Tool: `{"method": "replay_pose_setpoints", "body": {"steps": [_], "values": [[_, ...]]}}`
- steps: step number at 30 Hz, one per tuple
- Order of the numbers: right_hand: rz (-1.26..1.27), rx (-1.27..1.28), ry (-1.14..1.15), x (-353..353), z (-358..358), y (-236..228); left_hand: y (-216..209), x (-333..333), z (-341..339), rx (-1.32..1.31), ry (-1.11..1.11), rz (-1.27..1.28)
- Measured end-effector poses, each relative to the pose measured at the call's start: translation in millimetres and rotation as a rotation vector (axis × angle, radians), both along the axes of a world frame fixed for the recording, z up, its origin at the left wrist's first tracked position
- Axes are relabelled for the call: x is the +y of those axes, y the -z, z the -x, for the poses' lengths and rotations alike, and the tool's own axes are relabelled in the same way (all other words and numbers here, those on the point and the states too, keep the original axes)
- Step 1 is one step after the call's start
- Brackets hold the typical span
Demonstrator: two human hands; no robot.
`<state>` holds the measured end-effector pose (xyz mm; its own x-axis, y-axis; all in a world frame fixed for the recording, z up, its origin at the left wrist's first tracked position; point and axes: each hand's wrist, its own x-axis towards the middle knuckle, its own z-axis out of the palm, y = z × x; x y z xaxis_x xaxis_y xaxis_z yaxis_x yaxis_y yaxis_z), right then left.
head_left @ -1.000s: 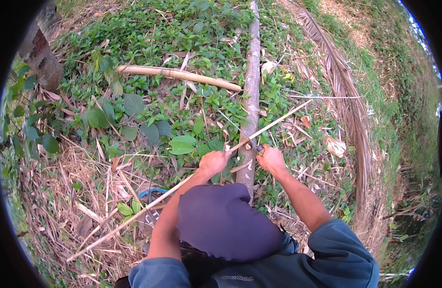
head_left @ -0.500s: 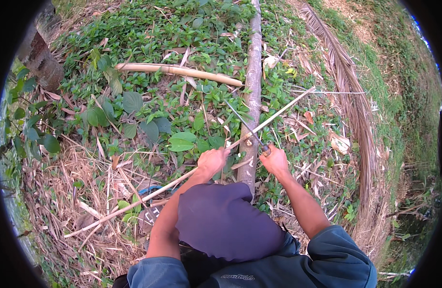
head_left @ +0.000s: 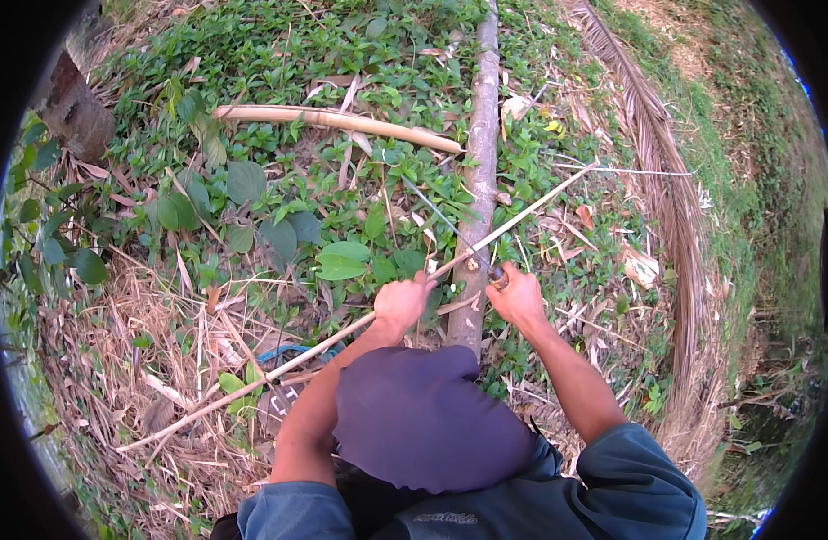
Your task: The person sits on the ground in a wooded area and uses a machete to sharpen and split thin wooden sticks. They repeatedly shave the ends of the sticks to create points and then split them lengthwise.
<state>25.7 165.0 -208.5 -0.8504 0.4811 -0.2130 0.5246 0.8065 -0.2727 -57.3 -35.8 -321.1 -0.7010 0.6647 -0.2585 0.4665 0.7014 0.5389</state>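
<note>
My left hand [head_left: 401, 306] is closed around a long, pale bamboo strip [head_left: 540, 205], which runs slantwise from the dry litter at lower left up to the right, over a log. In my right hand [head_left: 519, 297] is the dark handle of a long, narrow-bladed knife [head_left: 439, 214]. Its blade points up and to the left and crosses the strip just above the log, seeming to touch it. The log [head_left: 482, 171] lies lengthwise ahead of me, its near end hidden by dark purple cloth [head_left: 423, 418] in front of my body.
A thicker piece of split bamboo [head_left: 333, 119] lies across the leafy plants, its right end by the log. To the right stretches a dry palm frond [head_left: 657, 135]. A tree trunk [head_left: 83, 126] stands at far left. Something blue [head_left: 288, 352] shows beneath the strip.
The knife blade has swung a little, its tip shifting left and slightly up. The strip has barely moved. Both hands keep their grips.
</note>
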Motion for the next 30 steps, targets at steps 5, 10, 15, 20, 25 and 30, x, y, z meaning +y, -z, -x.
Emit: {"method": "replay_pose_setpoints", "body": {"steps": [5,10,15,20,25,30], "values": [[0.035,0.258,-0.078,-1,-5,11,5,3,1,0.040,0.002,-0.029],[-0.150,-0.166,-0.054,11,6,16,-2,1,8,-0.009,0.009,-0.009],[0.146,0.163,0.206,9,-26,11,-7,-15,8,-0.042,0.014,-0.049],[0.087,0.518,0.519,13,-99,46,-28,-45,15,-0.024,-0.025,-0.139],[-0.038,0.260,0.736,62,-173,96,-82,-77,44,-0.047,-0.046,-0.143],[-0.266,0.458,0.300,35,-117,30,-157,-131,47,-0.102,-0.084,-0.128]]}}
